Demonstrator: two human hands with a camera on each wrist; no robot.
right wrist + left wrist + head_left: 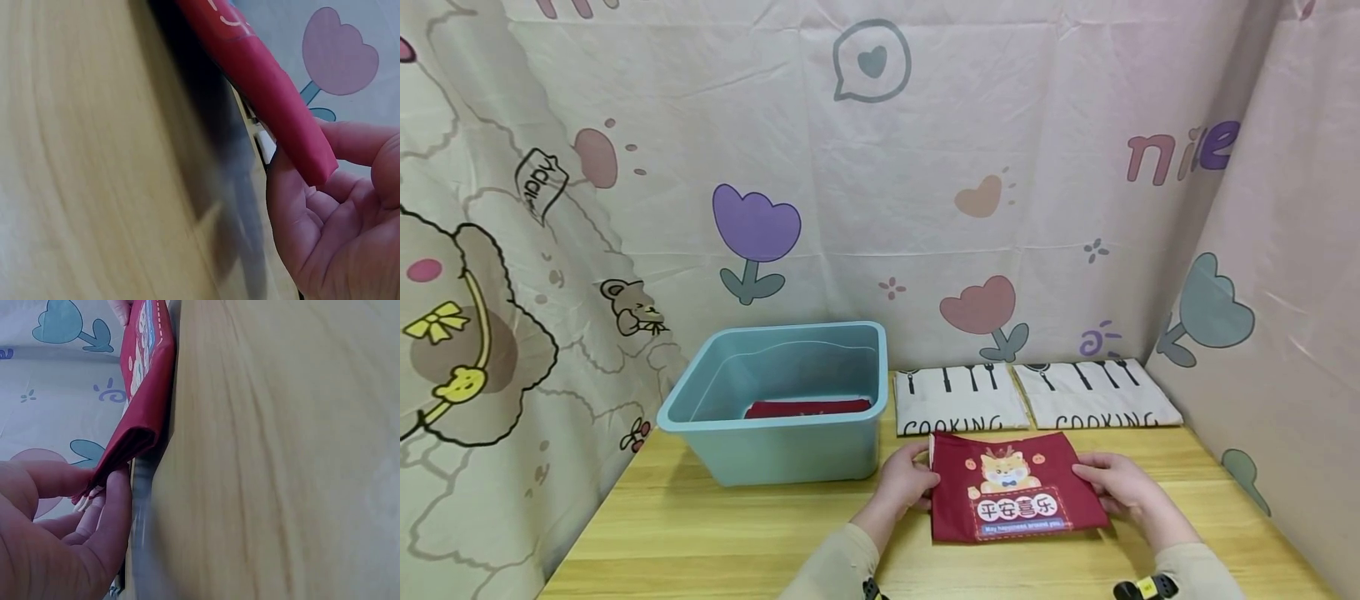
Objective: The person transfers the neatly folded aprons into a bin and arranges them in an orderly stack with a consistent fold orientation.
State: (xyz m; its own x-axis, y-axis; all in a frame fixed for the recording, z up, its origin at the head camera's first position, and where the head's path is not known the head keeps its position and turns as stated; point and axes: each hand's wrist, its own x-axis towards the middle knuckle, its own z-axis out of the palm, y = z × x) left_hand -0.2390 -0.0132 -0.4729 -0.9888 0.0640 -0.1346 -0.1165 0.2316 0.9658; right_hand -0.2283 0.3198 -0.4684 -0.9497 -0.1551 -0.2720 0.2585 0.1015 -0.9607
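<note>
A folded red cloth (1011, 487) lies at lower centre of the head view on the wooden table (715, 533). It bears a cartoon animal, the characters "平安喜乐" and a smaller line too fine to read. The left hand (906, 483) pinches its left edge; the right hand (1116, 483) grasps its right edge. Behind, at centre right, lie two white cloths (1033, 400) printed "COOKING". At centre left, a blue tub (775, 450) holds another red cloth (808, 408).

Red fox-print cloth (1015, 492), pale blue bin (778, 400), white fork-patterned cloths (958, 400).
</note>
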